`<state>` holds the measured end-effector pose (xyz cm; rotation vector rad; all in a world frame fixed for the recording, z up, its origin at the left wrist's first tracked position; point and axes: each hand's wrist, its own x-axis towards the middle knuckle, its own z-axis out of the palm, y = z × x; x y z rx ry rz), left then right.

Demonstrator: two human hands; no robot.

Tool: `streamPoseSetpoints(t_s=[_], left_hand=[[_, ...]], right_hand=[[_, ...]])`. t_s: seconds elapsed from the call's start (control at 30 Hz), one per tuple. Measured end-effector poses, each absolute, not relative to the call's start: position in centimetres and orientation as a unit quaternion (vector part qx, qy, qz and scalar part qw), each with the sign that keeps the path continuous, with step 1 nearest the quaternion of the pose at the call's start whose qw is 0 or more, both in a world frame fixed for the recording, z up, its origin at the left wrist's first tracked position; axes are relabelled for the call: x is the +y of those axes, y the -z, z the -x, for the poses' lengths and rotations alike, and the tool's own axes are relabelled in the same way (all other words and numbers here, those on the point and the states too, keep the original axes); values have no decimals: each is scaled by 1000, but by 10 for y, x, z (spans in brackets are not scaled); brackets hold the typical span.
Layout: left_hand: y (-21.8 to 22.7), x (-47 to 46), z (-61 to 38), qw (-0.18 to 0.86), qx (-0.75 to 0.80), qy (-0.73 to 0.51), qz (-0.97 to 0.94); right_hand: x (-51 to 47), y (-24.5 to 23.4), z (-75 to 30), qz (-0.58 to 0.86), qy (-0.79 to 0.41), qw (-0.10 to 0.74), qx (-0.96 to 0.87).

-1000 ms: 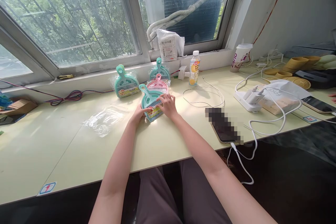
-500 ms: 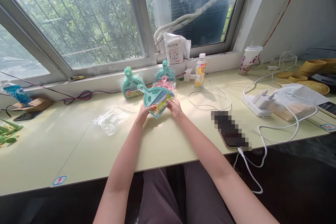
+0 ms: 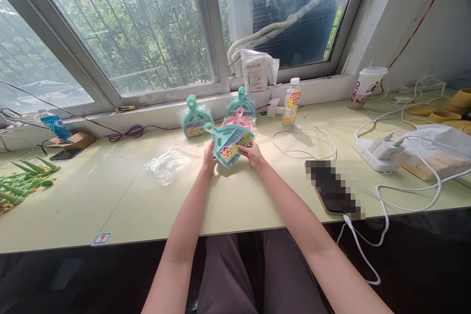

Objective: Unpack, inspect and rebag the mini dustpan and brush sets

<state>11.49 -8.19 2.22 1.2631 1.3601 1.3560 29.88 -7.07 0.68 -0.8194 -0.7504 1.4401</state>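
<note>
Pale green worktop under a wide window. Both hands, left hand and right hand, grip closed on teal dustpan, lifted at 12 o'clock; clear wrapper at 9.

Person seen from a head-worn camera. Two bare forearms enter from the lower edge, at roughly 7 and 5 o'clock, and narrow toward the wrists near the centre. No sleeve covers either arm within view; wrists and fingers carry no visible watch, band or ring. The left hand and right hand are ungloved. At 6 o'clock, between the arms, the lap shows dark greyish-mauve trousers of plain fabric with soft folds.
</note>
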Motion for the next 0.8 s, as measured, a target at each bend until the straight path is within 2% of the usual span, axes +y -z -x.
streamPoseSetpoints(t_s=[0.07, 0.13, 0.17, 0.2, 0.37, 0.5, 0.63, 0.8], left_hand=[[-21, -83, -103, 212, 652, -580, -439], [-20, -85, -81, 9, 741, -566, -361], [-20, -86, -68, -38, 771, -542, -331], [-19, -87, -55, -44, 790, -518, -325], [-14, -85, -9, 50, 826, -387, -407], [-17, -80, -17, 60, 790, -416, -448], [-22, -81, -41, 12, 747, -430, -507], [-27, -88, -57, 3, 685, -473, -553]], right_hand=[[-71, -7, -299, 353, -620, 617, -331], [-72, -7, -300, 352, -617, 620, -331], [-72, -7, -301, 354, -616, 621, -330], [-72, -7, -301, 357, -615, 621, -328], [-71, -8, -302, 369, -617, 615, -325], [-72, -7, -300, 365, -627, 602, -335], [-73, -6, -299, 343, -652, 570, -364], [-74, -6, -300, 338, -671, 535, -385]])
